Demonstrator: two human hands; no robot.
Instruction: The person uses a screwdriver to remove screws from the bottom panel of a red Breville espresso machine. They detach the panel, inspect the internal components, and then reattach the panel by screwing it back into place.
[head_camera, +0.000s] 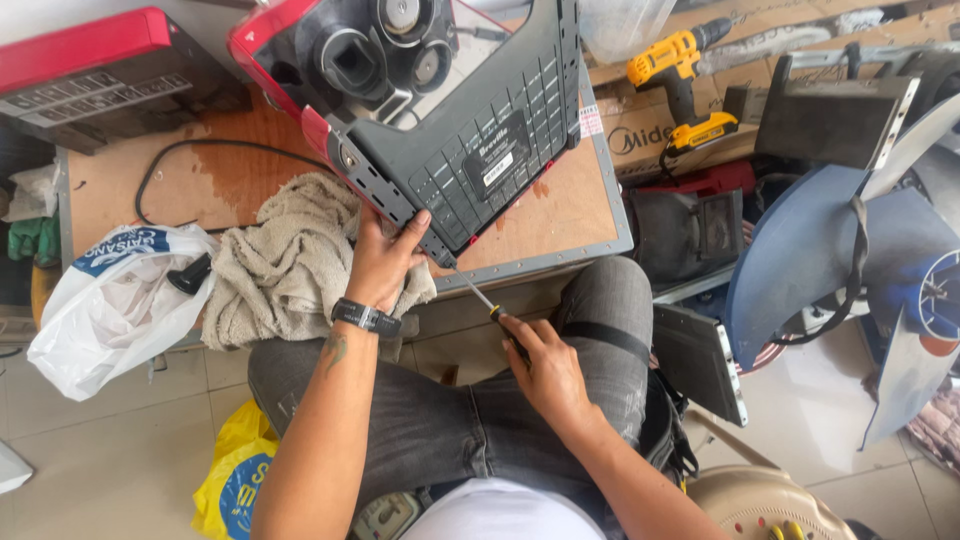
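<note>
Right hand (545, 370) angles screwdriver (478, 297) up-left into the appliance corner (440, 255)

a white rectangular label (497, 168) sits on the grey appliance base (480, 150); a small white sticker (591, 120) marks its right edge; a printed cardboard box (640, 135) stands behind the table; a white-and-blue bag (100, 300) lies left; a yellow bag (235, 480) rests on the floor.

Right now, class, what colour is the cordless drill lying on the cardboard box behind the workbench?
The cordless drill is yellow and black, seen in the head view.
</note>
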